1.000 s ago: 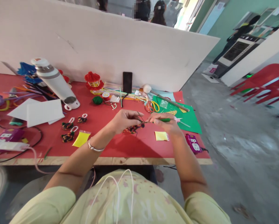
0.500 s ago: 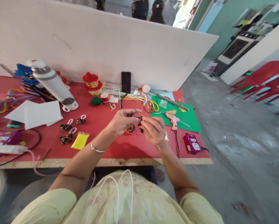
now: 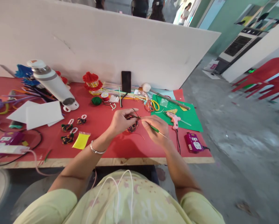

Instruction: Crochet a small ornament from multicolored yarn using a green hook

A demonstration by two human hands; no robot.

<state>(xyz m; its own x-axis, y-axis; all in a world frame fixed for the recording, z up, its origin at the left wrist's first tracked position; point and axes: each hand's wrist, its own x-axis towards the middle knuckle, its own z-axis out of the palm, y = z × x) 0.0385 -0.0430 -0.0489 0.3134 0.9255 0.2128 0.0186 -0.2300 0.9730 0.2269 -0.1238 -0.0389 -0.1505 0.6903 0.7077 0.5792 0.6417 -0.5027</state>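
My left hand (image 3: 121, 122) pinches dark multicoloured yarn, with a loop of it standing up at the fingertips. Just to its right, my right hand (image 3: 156, 128) is closed around a crochet hook (image 3: 154, 128) with a green grip; its thin metal end sticks out toward the wrist. The hook's other end meets the yarn between both hands. Behind and below the left fingers lies a ball of multicoloured yarn (image 3: 132, 127) on the red tabletop (image 3: 121, 149). To the left sit several small dark yarn pieces with white bead loops (image 3: 67, 138), beside a yellow packet (image 3: 81, 140).
A white flask (image 3: 53, 82) and white sheets (image 3: 43, 115) stand and lie at the left. A phone (image 3: 126, 81) leans on the white board (image 3: 102, 46). Scissors (image 3: 155, 105), a pink glue gun (image 3: 174, 120) and a purple socket box (image 3: 193, 142) are at the right.
My right hand has turned, bringing the hook's green grip into view. The small dark piece between the hands has shifted left, and the yarn ball shows more.
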